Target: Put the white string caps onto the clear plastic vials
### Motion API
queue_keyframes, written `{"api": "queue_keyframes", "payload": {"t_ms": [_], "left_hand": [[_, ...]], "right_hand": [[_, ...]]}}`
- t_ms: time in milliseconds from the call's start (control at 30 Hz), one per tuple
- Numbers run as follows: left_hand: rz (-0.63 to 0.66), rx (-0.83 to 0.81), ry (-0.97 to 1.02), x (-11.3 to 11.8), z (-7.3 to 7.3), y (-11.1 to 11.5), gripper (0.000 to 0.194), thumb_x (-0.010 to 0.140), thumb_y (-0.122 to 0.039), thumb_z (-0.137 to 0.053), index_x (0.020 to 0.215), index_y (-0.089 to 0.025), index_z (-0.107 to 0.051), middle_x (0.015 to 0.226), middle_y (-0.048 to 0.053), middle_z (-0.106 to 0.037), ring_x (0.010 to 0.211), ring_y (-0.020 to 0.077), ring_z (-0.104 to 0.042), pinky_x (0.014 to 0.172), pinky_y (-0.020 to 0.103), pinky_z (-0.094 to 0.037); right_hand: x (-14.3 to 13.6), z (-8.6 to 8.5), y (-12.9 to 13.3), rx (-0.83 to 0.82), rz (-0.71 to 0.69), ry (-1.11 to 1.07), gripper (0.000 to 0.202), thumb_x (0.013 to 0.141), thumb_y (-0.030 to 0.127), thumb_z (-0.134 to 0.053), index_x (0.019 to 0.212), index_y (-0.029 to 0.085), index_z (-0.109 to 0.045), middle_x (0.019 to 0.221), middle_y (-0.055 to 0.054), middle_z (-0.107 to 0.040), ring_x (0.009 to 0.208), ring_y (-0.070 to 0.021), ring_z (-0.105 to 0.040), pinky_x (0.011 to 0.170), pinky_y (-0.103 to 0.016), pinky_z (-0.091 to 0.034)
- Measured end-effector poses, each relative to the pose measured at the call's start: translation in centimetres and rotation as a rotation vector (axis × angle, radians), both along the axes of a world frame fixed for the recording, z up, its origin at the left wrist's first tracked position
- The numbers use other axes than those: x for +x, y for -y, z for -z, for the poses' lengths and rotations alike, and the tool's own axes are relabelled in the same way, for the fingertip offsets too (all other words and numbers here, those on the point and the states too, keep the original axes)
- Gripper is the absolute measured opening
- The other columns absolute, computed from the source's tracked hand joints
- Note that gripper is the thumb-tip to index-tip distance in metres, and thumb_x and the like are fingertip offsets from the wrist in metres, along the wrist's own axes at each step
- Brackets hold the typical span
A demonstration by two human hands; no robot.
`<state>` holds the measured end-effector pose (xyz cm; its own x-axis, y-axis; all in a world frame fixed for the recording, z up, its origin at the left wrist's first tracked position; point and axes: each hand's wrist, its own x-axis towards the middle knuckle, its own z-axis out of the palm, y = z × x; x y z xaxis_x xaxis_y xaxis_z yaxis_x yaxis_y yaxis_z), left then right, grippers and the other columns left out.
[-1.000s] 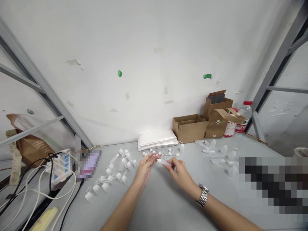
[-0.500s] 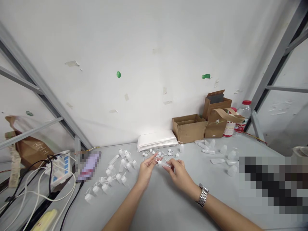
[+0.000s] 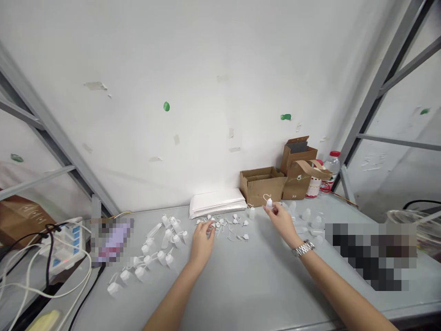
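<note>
Between the fingertips of my right hand [image 3: 283, 222] is a small bottle [image 3: 269, 202] with a white cap and a looped strap, raised in front of the cardboard box. My left hand [image 3: 202, 241] is at the left edge of a scatter of small white caps [image 3: 235, 219]; its fingers are curled around something I cannot make out. Another capped bottle [image 3: 251, 213] stands beside the white stack. Several capped bottles [image 3: 147, 261] are spread on the left of the grey table [image 3: 237, 294]. Uncapped translucent bottles [image 3: 306, 214] lie and stand to the right, partly behind my right hand.
A white stack [image 3: 217, 202] lies against the wall beside a cardboard box [image 3: 263, 186], a brown bag [image 3: 296, 181] and a red-capped bottle [image 3: 332, 168]. White and black cables surround a power strip [image 3: 67, 248] at the left. Blurred patches cover items on both sides.
My right hand has moved right and up with the bottle, away from my left hand. My left hand has shifted slightly left to the caps. The camera view has shifted a little.
</note>
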<state>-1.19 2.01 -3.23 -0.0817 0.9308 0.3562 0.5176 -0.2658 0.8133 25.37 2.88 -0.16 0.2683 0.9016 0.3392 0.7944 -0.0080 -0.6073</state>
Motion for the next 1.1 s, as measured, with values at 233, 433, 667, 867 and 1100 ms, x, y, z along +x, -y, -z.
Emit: {"api": "queue_keyframes", "payload": {"t_ms": [233,433,667,867,1100], "left_hand": [[0.046,0.003,-0.18,0.5,0.7,0.3,0.025,0.078,-0.027,-0.045,0.097,-0.022,-0.06,0.084,0.003,-0.055,0.076,0.0157,-0.057,0.077,0.033,-0.045],[0.054,-0.04,-0.253,0.4,0.5,0.5,0.026,0.077,-0.033,-0.046,0.096,-0.02,-0.06,0.084,0.003,-0.054,0.074,0.0157,-0.056,0.076,0.032,-0.044],[0.072,-0.088,-0.462,0.5,0.6,0.6,0.023,0.075,-0.036,-0.051,0.088,-0.019,-0.059,0.088,0.005,-0.054,0.087,0.0211,-0.053,0.078,0.034,-0.041],[0.048,-0.114,-0.554,0.3,0.0,0.6,0.013,0.078,-0.023,-0.044,0.078,-0.018,-0.056,0.083,0.006,-0.054,0.086,0.0214,-0.051,0.077,0.033,-0.04],[0.029,-0.118,-0.469,0.2,0.0,0.7,0.011,0.076,-0.027,-0.045,0.075,-0.02,-0.054,0.085,0.005,-0.055,0.085,0.0205,-0.053,0.076,0.032,-0.041]], "right_hand": [[-0.5,2.6,-1.9,-0.151,-0.058,0.237,0.017,0.082,0.026,-0.048,0.085,0.013,-0.057,0.075,-0.01,-0.065,0.075,-0.0221,-0.059,0.066,-0.028,-0.033],[-0.2,1.8,-0.5,-0.176,-0.034,0.282,0.037,0.084,0.031,-0.046,0.114,0.01,-0.047,0.082,-0.011,-0.066,0.083,-0.0249,-0.06,0.073,-0.032,-0.033],[5.3,-1.3,5.5,0.058,0.124,0.489,0.035,0.086,0.035,-0.034,0.106,0.014,-0.054,0.081,-0.009,-0.064,0.075,-0.0225,-0.059,0.068,-0.033,-0.033],[9.7,-1.5,9.7,0.032,0.362,0.48,0.048,0.082,0.055,-0.034,0.095,0.016,-0.059,0.074,-0.008,-0.063,0.075,-0.0252,-0.058,0.063,-0.034,-0.031],[9.9,1.9,9.8,0.012,0.255,0.39,0.058,0.08,0.062,-0.025,0.093,0.019,-0.062,0.072,-0.007,-0.062,0.071,-0.0237,-0.058,0.062,-0.033,-0.029]]}}
